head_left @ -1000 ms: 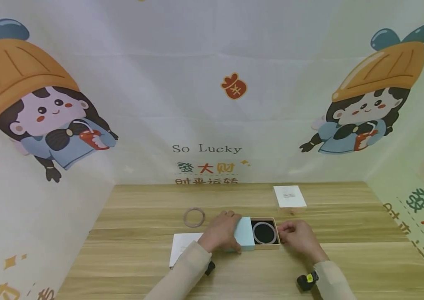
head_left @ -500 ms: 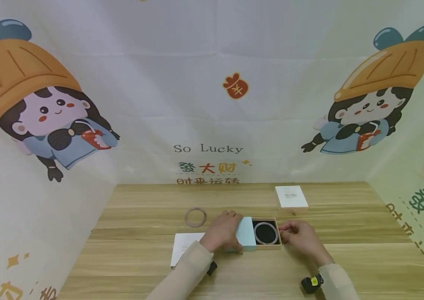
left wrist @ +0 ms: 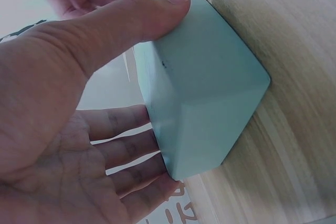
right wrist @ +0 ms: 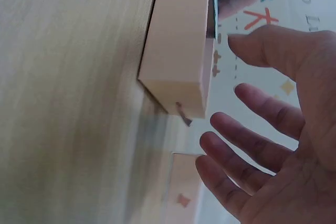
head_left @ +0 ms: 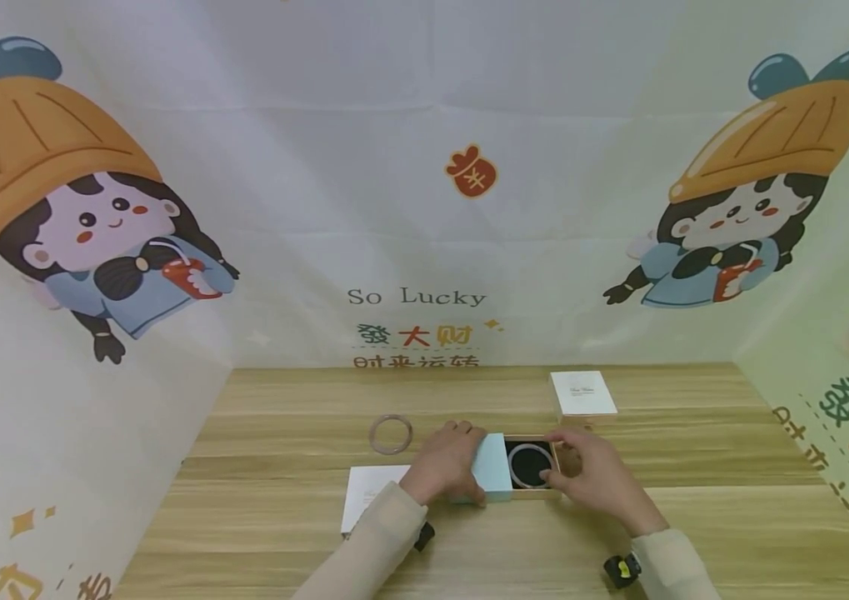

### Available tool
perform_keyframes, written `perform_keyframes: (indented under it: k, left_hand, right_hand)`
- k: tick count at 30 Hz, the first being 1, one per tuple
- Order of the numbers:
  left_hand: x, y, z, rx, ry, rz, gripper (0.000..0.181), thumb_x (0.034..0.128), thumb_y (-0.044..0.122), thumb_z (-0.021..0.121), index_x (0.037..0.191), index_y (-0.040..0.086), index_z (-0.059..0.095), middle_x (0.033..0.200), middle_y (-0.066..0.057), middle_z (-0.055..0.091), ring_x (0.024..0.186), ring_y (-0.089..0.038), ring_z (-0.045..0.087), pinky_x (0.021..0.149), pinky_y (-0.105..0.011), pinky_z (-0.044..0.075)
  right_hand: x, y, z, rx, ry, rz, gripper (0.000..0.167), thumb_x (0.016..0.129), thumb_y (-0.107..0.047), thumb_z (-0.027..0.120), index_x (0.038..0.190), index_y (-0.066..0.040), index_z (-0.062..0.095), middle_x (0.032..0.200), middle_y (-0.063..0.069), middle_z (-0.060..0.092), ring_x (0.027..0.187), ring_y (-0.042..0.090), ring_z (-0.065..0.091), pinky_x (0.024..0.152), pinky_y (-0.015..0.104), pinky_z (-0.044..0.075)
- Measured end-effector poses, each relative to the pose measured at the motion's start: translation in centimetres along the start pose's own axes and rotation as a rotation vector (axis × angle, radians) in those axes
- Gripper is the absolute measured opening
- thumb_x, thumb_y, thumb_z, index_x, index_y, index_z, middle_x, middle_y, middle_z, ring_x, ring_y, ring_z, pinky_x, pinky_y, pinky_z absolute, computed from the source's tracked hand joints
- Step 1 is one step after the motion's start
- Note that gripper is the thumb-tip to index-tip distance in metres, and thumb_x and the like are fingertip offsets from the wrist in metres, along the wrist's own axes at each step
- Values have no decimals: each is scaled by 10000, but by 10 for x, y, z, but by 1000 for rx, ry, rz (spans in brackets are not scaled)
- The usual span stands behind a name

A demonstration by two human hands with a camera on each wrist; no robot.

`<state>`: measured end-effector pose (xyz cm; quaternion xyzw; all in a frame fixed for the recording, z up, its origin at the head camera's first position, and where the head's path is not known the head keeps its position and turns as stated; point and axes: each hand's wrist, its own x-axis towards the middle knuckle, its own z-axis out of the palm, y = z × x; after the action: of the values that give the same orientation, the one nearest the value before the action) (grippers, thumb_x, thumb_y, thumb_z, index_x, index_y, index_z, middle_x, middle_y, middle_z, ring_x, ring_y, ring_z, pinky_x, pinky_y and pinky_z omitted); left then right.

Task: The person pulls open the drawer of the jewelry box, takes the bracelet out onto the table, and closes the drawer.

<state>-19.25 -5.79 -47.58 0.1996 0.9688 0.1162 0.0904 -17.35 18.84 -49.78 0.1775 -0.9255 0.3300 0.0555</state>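
Note:
A light blue box sleeve point(head_left: 496, 468) lies on the table with its pink drawer point(right wrist: 176, 32) pulled partway out to the right. Inside the drawer, on black lining, rests a pale bangle point(head_left: 511, 468). My left hand point(head_left: 445, 463) grips the sleeve, thumb point(left wrist: 165, 17) on the near side and fingers along the far side. Over the drawer's right end is my right hand point(head_left: 598, 472), thumb and fingers spread apart and holding nothing. In the right wrist view those fingers stand clear of the drawer, whose end has a small brown ribbon tab point(right wrist: 184, 115).
A second pale bangle point(head_left: 372, 435) lies on the table point(head_left: 282, 467) behind the left forearm. One white-topped box point(head_left: 581, 393) stands at the back right. Another white box point(head_left: 364, 492) is partly covered by the left arm. Printed cloth point(head_left: 304, 183) walls the table.
My right hand has left the drawer's end, where its fingers were bunched at the tab, and spread over the drawer. The left hand and the sleeve have stayed put.

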Motion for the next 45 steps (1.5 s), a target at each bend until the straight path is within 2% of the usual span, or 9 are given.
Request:
perform_keyframes:
  k: [4,8,11,15,18,24,28,37,45]
  left_hand:
    - [0,0,1,-1,-3,-1,958,610,373,990,1427,117,559,1339,-59,622,1208,-227,557,1080,-371,479]
    - [1,0,1,-4,-7,-1,957,617,379,989,1430,120,557,1357,-61,617,1232,-232,554,1095,-380,472]
    - [2,0,2,1,-12,0,954,619,385,987,1430,125,556,1354,-56,615,1224,-223,552,1091,-372,474]
    - [2,0,1,3,-12,5,944,617,382,987,1419,124,563,1333,-51,619,1199,-213,551,1074,-360,482]
    - [1,0,1,2,-7,11,939,611,378,990,1409,119,568,1316,-51,623,1185,-211,553,1059,-355,488]
    - [1,0,0,5,2,18,933,618,380,988,1408,114,567,1293,-49,627,1147,-202,553,1022,-347,501]
    - [0,0,0,1,4,18,919,625,374,986,1403,116,570,1269,-43,631,1113,-192,548,997,-343,505]
    - [0,0,0,-5,4,19,909,629,373,985,1399,115,575,1242,-34,636,1083,-183,543,967,-333,507]
    - [1,0,1,-9,8,22,902,624,368,987,1389,118,580,1222,-32,638,1065,-181,540,954,-326,505]
  right_hand:
    - [2,-10,0,-90,-3,-83,458,783,-226,876,1191,-102,710,1228,109,705,1163,365,634,1000,577,513]
    - [6,-19,2,-132,-63,-128,442,788,-220,862,1187,-106,710,1210,77,708,1088,271,646,875,432,560]
    - [10,-22,5,-176,-101,-146,421,788,-194,849,1172,-87,717,1189,83,703,1062,244,655,870,408,573]
    - [16,-23,10,-235,-130,-138,396,779,-180,841,1144,-79,725,1170,96,693,1084,256,650,915,445,571]
    - [20,-26,13,-258,-159,-112,407,787,-178,840,1162,-72,724,1183,118,690,1085,271,645,898,444,569]
    - [28,-37,13,-242,-232,-61,483,763,-124,861,1209,-12,714,1113,144,675,931,229,619,795,407,563]
    - [33,-41,13,-233,-258,-71,447,731,-91,872,1142,17,736,1029,148,674,842,201,589,732,383,559]
    - [38,-42,16,-239,-274,-83,424,687,-66,863,1092,11,763,953,121,654,763,165,538,643,303,503]
    - [40,-42,18,-221,-249,-47,453,635,-106,869,1061,6,763,933,99,641,750,159,542,629,287,497]
